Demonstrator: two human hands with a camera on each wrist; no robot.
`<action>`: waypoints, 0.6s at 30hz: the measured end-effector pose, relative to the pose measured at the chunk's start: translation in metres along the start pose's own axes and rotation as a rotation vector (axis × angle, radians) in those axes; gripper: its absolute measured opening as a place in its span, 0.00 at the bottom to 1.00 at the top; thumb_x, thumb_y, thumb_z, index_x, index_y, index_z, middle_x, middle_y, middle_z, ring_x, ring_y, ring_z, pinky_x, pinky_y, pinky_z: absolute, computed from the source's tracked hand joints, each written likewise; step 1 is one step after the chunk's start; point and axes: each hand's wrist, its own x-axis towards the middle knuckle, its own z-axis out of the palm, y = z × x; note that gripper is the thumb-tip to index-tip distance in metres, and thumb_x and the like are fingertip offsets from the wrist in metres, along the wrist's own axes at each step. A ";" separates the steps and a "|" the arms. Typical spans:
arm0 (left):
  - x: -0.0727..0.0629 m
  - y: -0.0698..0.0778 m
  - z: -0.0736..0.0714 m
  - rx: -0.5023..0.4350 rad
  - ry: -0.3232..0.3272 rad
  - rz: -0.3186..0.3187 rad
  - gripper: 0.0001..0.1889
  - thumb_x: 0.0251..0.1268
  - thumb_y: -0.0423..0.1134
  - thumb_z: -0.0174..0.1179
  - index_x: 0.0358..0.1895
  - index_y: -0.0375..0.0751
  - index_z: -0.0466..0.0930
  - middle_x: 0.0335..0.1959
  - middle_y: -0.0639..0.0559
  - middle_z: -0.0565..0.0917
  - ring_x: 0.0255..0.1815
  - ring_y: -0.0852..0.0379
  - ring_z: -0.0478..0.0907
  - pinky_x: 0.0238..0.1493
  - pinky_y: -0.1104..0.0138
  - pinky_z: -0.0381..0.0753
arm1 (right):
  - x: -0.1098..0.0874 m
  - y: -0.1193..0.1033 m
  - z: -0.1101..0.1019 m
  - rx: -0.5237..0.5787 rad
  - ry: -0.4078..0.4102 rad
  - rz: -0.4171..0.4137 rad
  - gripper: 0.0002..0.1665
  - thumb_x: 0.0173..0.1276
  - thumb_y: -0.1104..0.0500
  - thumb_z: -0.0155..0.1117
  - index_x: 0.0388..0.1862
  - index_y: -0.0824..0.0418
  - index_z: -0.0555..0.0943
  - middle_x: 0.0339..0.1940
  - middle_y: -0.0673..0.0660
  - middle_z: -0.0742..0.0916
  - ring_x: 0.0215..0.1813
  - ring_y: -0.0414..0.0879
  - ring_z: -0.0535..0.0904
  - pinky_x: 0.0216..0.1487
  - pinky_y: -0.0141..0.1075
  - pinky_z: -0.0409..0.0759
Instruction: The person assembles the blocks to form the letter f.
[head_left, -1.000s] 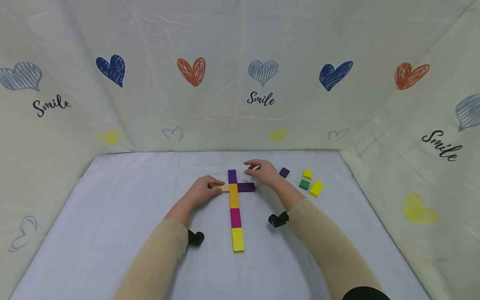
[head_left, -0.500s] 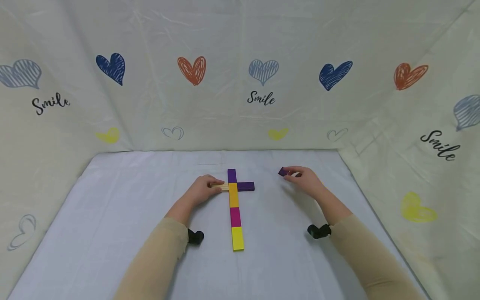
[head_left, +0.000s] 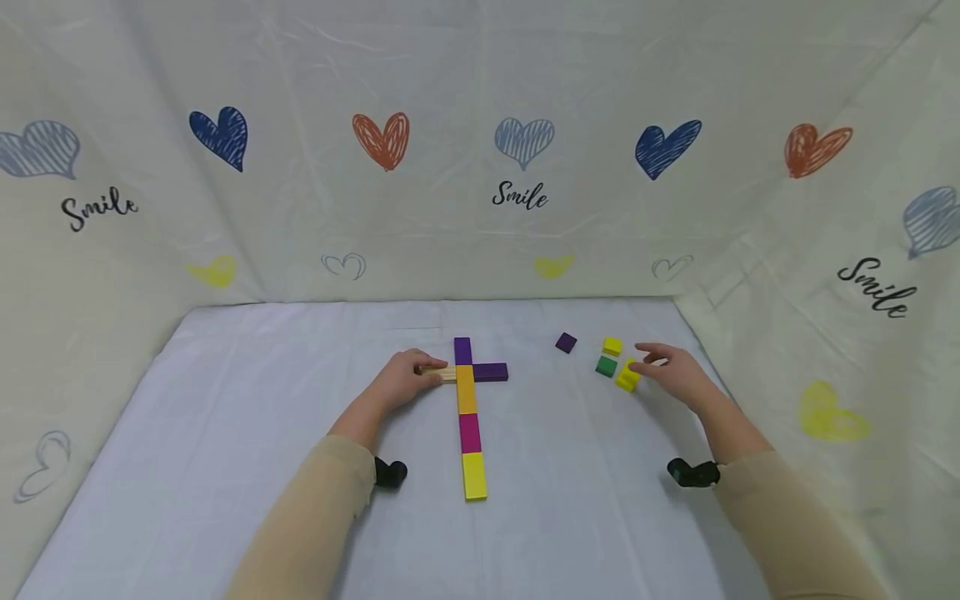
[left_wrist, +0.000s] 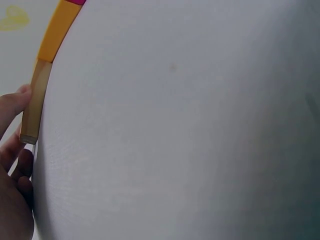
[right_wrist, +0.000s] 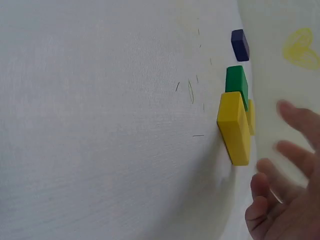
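Observation:
A cross of flat blocks lies on the white cloth: a purple block point(head_left: 462, 351) on top, an orange block point(head_left: 466, 389), a magenta block point(head_left: 469, 433) and a yellow block point(head_left: 474, 476) below. Another purple block point(head_left: 491, 372) forms the right arm and a bare wooden block point(head_left: 448, 375) the left arm. My left hand point(head_left: 401, 382) pinches this wooden block, its end meeting the orange one in the left wrist view. My right hand point(head_left: 675, 375), fingers spread and holding nothing, hovers beside a larger loose yellow block point(right_wrist: 234, 125), its fingertips overlapping it in the head view.
Left of the right hand lie a green block point(head_left: 606, 367), a small yellow block point(head_left: 612, 346) and a dark purple block point(head_left: 566, 342). White cloth point(head_left: 225, 467) covers the table, and a fabric backdrop point(head_left: 450, 225) with printed hearts rises behind and at both sides.
My right hand has moved right, from near the cross, past the loose dark purple block, to the larger yellow one. My left hand keeps its pinch on the wooden block.

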 end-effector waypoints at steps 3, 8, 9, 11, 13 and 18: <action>0.001 -0.001 0.001 -0.003 0.003 -0.001 0.16 0.68 0.44 0.64 0.57 0.55 0.85 0.56 0.50 0.80 0.53 0.49 0.72 0.60 0.54 0.73 | 0.003 0.007 0.000 -0.010 -0.054 0.062 0.46 0.70 0.39 0.61 0.76 0.63 0.61 0.65 0.71 0.71 0.60 0.65 0.67 0.56 0.55 0.72; 0.002 -0.002 0.002 -0.004 0.002 -0.002 0.16 0.68 0.44 0.64 0.57 0.55 0.85 0.57 0.50 0.80 0.53 0.50 0.72 0.60 0.55 0.73 | 0.008 0.017 0.005 -0.020 -0.106 0.100 0.50 0.68 0.40 0.64 0.76 0.66 0.59 0.64 0.73 0.70 0.57 0.63 0.68 0.56 0.55 0.72; 0.002 -0.002 0.002 -0.006 0.002 -0.003 0.16 0.68 0.44 0.64 0.57 0.55 0.85 0.57 0.50 0.80 0.53 0.50 0.72 0.60 0.55 0.73 | 0.009 0.018 0.007 -0.025 -0.104 0.098 0.49 0.68 0.40 0.64 0.76 0.66 0.59 0.63 0.73 0.71 0.56 0.63 0.68 0.56 0.54 0.72; 0.002 -0.001 0.002 -0.009 0.002 0.000 0.16 0.68 0.44 0.65 0.57 0.55 0.85 0.57 0.50 0.80 0.53 0.50 0.72 0.60 0.55 0.73 | 0.011 0.020 0.009 -0.042 -0.094 0.089 0.48 0.68 0.40 0.65 0.75 0.66 0.61 0.62 0.72 0.72 0.55 0.62 0.69 0.54 0.53 0.73; 0.002 -0.001 0.002 -0.011 0.003 0.001 0.16 0.68 0.44 0.65 0.57 0.54 0.85 0.57 0.49 0.80 0.53 0.49 0.72 0.60 0.55 0.73 | 0.012 0.020 0.011 -0.053 -0.083 0.074 0.47 0.68 0.41 0.65 0.74 0.67 0.62 0.61 0.72 0.72 0.54 0.62 0.69 0.53 0.53 0.73; 0.002 -0.001 0.003 -0.007 0.005 -0.016 0.16 0.68 0.44 0.65 0.57 0.56 0.85 0.56 0.50 0.80 0.53 0.49 0.72 0.60 0.55 0.73 | 0.014 0.020 0.013 -0.011 -0.060 0.089 0.46 0.67 0.42 0.67 0.73 0.66 0.61 0.63 0.74 0.71 0.56 0.64 0.70 0.56 0.55 0.73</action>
